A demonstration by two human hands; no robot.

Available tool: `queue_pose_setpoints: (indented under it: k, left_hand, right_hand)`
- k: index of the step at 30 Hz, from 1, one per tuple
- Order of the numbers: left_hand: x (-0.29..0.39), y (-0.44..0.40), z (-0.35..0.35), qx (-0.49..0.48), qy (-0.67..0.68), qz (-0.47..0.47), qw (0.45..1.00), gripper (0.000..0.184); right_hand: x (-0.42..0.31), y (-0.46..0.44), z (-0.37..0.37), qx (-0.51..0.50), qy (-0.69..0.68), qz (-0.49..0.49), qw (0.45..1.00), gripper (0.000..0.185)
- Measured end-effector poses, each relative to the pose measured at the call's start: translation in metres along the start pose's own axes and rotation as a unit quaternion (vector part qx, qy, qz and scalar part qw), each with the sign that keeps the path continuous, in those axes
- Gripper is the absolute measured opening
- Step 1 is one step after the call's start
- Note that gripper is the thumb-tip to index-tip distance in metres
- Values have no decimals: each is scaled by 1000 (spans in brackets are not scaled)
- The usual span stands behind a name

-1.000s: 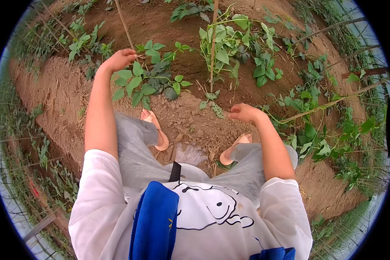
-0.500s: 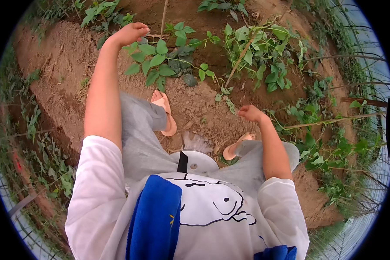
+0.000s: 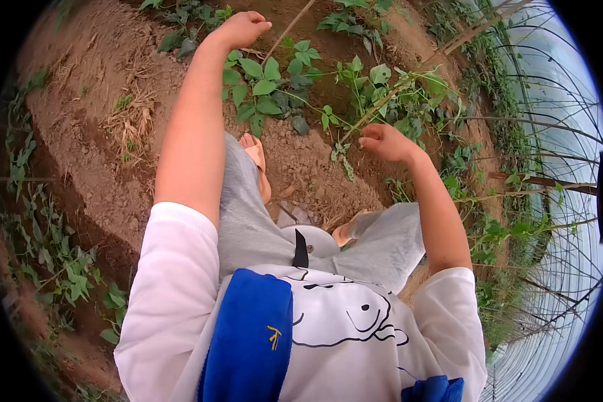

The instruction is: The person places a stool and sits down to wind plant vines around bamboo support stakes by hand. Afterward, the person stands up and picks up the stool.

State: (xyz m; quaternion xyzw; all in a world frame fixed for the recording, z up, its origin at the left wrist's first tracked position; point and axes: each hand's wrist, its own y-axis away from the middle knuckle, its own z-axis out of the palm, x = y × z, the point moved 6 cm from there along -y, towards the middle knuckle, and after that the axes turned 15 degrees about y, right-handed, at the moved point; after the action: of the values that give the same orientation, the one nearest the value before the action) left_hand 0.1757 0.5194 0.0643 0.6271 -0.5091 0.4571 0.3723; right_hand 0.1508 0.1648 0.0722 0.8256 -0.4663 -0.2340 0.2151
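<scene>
My left hand (image 3: 243, 30) reaches far forward, its fingers curled together beside a thin stick (image 3: 289, 32). Just below it grows a leafy bean-like plant (image 3: 264, 88). My right hand (image 3: 386, 143) is closed, thumb against the fingers, close to the lower end of a slanting stick (image 3: 380, 102) and a drooping leafy shoot (image 3: 342, 159). A tangle of vines (image 3: 409, 94) climbs around that stick. Whatever either hand may pinch is hidden or too small to make out.
Brown soil (image 3: 308, 157) lies around my sandalled feet, with dry straw (image 3: 132, 124) at left. A round white seat-like disc (image 3: 321, 242) shows between my legs. More vines (image 3: 509, 231) and a thin-ribbed plastic sheet wall (image 3: 556, 74) stand at right.
My right hand has moved forward, up to the slanting stick and vines. My left hand has moved farther forward and right, nearer the thin stick. The view has shifted a little.
</scene>
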Motion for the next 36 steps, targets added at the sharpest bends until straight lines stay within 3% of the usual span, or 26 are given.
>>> queue_pose_setpoints:
  k: [3, 4, 10, 15, 17, 19, 20, 21, 25, 28, 31, 35, 36]
  left_hand:
    - [12, -4, 4, 59, 5, 34, 998, 34]
    - [15, -5, 11, 26, 55, 4, 998, 35]
    - [20, -16, 34, -2, -27, -6, 1000, 36]
    - [12, -16, 36, -21, -35, -27, 999, 36]
    - [13, -5, 29, -20, -32, -61, 997, 36]
    - [13, 8, 27, -39, -2, -137, 990, 37]
    - [10, 9, 24, -49, -24, -147, 988, 37]
    - [5, 14, 21, -47, -33, -152, 987, 37]
    - [5, 25, 13, -3, -58, -151, 987, 35]
    - [20, 47, 25, -109, -245, -145, 952, 38]
    - [52, 73, 32, -147, -291, -167, 931, 39]
    - [87, 108, 84, -192, -311, -30, 930, 37]
    - [90, 119, 102, -241, -306, -60, 919, 38]
  right_hand:
    - [-66, 1, -45, 7, 65, -43, 997, 43]
    - [-86, 2, -56, 25, 80, -77, 994, 43]
    - [-138, 15, -101, 119, -39, -161, 979, 36]
    - [-67, -12, -103, 141, -80, -147, 976, 34]
    - [-10, -41, -87, 143, -405, -44, 902, 33]
    - [15, -47, -106, 260, -255, 4, 931, 30]
    - [33, -53, -108, 322, -420, 48, 847, 26]
    - [29, -60, -102, 316, -429, 46, 845, 26]
    - [-11, -80, -107, 390, -292, -46, 872, 23]
    - [-37, -75, -109, 415, -274, -62, 866, 23]
    - [-54, -76, -103, 409, -258, -81, 872, 22]
    - [-68, -94, -94, 347, -206, -90, 911, 21]
    - [-71, -93, -94, 336, -204, -89, 915, 23]
